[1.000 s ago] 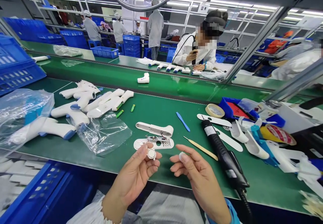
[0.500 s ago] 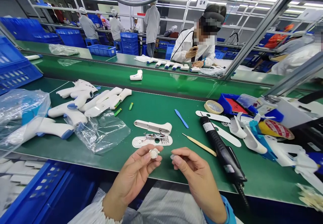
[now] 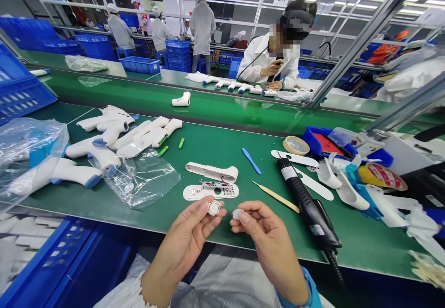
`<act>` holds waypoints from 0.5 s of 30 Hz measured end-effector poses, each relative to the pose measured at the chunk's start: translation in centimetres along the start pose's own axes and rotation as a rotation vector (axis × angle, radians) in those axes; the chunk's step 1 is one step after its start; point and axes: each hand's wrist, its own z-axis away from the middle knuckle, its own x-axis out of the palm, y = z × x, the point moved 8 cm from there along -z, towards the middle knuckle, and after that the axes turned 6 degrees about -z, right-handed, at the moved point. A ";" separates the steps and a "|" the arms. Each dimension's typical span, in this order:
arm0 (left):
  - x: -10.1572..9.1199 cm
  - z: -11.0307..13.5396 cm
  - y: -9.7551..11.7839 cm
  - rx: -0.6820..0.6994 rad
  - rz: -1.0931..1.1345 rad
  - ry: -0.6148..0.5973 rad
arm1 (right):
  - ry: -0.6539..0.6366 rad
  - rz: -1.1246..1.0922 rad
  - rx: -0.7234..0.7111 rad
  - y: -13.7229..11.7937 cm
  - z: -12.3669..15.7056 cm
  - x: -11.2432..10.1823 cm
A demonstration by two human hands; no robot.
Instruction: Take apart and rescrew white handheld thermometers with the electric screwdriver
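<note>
Between the thumb and fingers of my left hand (image 3: 187, 234) is a small round white part (image 3: 213, 207) with a ringed face, turned up toward me. My right hand (image 3: 269, 241) pinches a small translucent white disc (image 3: 238, 214), apart from the round part. Just beyond my hands lies an opened white housing: one half (image 3: 212, 171) is an empty-looking shell, the other half (image 3: 194, 192) carries a circuit board (image 3: 217, 186) and thin wires. A wooden-handled pick (image 3: 278, 197) and a blue pry tool (image 3: 251, 160) lie to the right.
A black electric screwdriver (image 3: 308, 210) rests at the right beside loose white shells and a tape roll (image 3: 295, 145). White thermometer-gun bodies (image 3: 100, 146), plastic bags (image 3: 139, 183) and small green batteries (image 3: 162, 151) lie at the left. Across the green conveyor (image 3: 139, 99), a co-worker (image 3: 271, 62) handles similar guns.
My left hand has tilted the round part so its ringed face shows more. The disc in my right hand is now more visible. The white gun on the conveyor has shifted slightly left.
</note>
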 end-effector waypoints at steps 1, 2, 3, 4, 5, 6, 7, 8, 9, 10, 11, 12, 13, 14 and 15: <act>-0.1 0.0 0.0 -0.001 0.006 0.010 | 0.002 0.004 0.000 0.0 0.0 0.0; -0.1 0.0 0.0 0.000 0.013 0.018 | 0.006 0.015 -0.006 0.0 0.0 0.1; -0.1 0.1 0.1 -0.003 0.019 0.020 | 0.013 0.032 -0.020 -0.2 0.0 0.1; 0.0 0.1 0.1 -0.002 0.025 0.018 | 0.021 0.054 -0.044 -0.3 0.0 0.0; 0.0 0.1 0.1 0.000 0.030 0.012 | 0.027 0.079 -0.073 -0.6 0.0 0.0; 0.1 0.1 0.2 0.003 0.035 0.003 | 0.031 0.102 -0.101 -0.8 0.0 0.0; 0.1 0.2 0.2 0.004 0.037 -0.008 | 0.033 0.121 -0.121 -1.0 0.0 0.0; 0.2 0.2 0.2 0.006 0.038 -0.021 | 0.032 0.133 -0.130 -1.1 -0.1 0.0; 0.2 0.2 0.2 0.008 0.039 -0.032 | 0.029 0.135 -0.126 -1.1 -0.1 0.1; 0.2 0.2 0.1 0.010 0.039 -0.043 | 0.028 0.126 -0.113 -1.0 -0.1 0.1; 0.2 0.2 0.1 0.013 0.039 -0.055 | 0.029 0.107 -0.095 -0.8 -0.2 0.1; 0.2 0.1 0.1 0.019 0.041 -0.065 | 0.029 0.084 -0.075 -0.7 -0.2 0.1; 0.2 0.1 0.1 0.026 0.042 -0.074 | 0.028 0.060 -0.056 -0.5 -0.1 0.1; 0.3 0.1 0.0 0.033 0.043 -0.082 | 0.026 0.041 -0.041 -0.4 -0.1 0.1; 0.3 0.1 0.0 0.038 0.043 -0.085 | 0.025 0.030 -0.030 -0.2 -0.1 0.2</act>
